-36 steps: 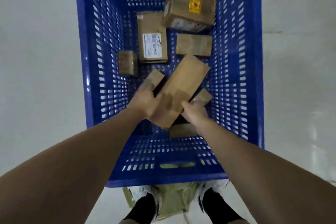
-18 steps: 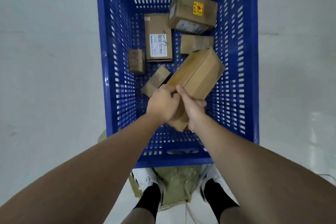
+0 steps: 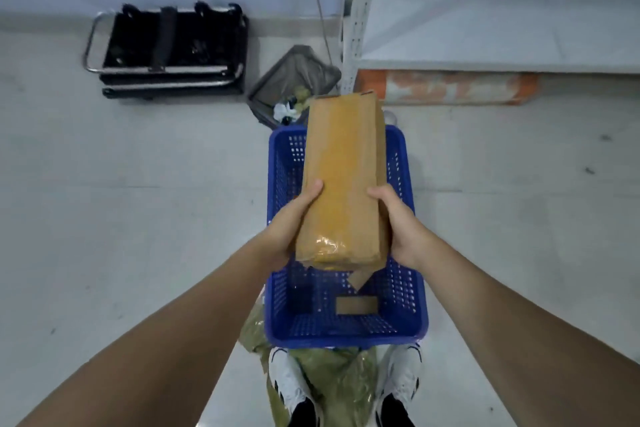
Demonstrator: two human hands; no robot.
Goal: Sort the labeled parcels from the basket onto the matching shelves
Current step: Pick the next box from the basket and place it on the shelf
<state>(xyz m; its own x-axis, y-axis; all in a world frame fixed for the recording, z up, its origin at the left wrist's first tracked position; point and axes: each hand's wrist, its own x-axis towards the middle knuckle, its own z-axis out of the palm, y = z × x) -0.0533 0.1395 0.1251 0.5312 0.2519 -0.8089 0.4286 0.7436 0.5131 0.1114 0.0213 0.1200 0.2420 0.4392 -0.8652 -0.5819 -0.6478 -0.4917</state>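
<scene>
A long brown cardboard parcel wrapped in clear tape is held up above the blue plastic basket. My left hand grips its near left edge and my right hand grips its near right edge. No label shows on the face turned toward me. The parcel hides most of the basket's inside; a small brown parcel lies on the basket floor near me. A white metal shelf stands at the upper right.
A black folded trolley stands against the far wall at the left. A grey bag of rubbish sits beyond the basket. An orange and white roll lies under the shelf. A green bag lies between my shoes.
Both hands have lifted the long parcel out of the basket and turned it lengthwise. The view has risen and pulled back, so the shelf, trolley and floor now show.
</scene>
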